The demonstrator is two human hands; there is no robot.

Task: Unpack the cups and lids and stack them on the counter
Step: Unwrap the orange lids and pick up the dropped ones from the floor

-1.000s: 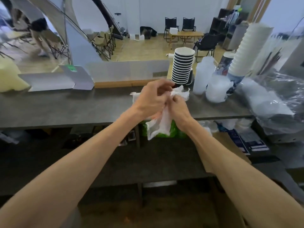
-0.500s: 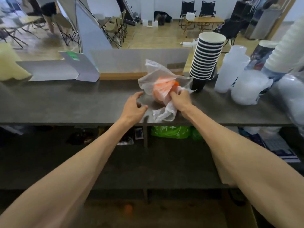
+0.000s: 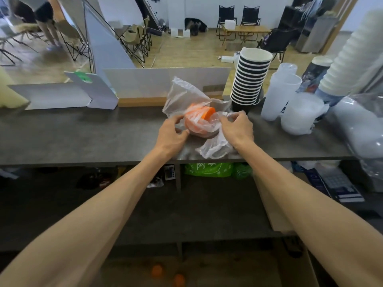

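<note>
A clear plastic bag [image 3: 184, 94] lies on the dark counter [image 3: 83, 137] with orange cups [image 3: 199, 119] showing through it. My left hand [image 3: 171, 134] pinches the bag's left side beside the orange cups. My right hand [image 3: 237, 127] grips a bunched part of the bag on the right. Behind them stands a stack of black paper cups [image 3: 250, 79]. Further right are clear plastic cups [image 3: 277, 94] and a pile of clear lids [image 3: 300, 114].
A tall stack of white cups [image 3: 352, 54] and wrapped packs of lids [image 3: 360, 129] crowd the counter's right end. Grey folded cardboard [image 3: 62, 94] and a low panel [image 3: 157, 81] line the back edge. A green bag [image 3: 207, 168] sits on the shelf below.
One second ago both hands held the bag bunched up above the counter. It was then set down, and since then my left hand has closed in on its left side.
</note>
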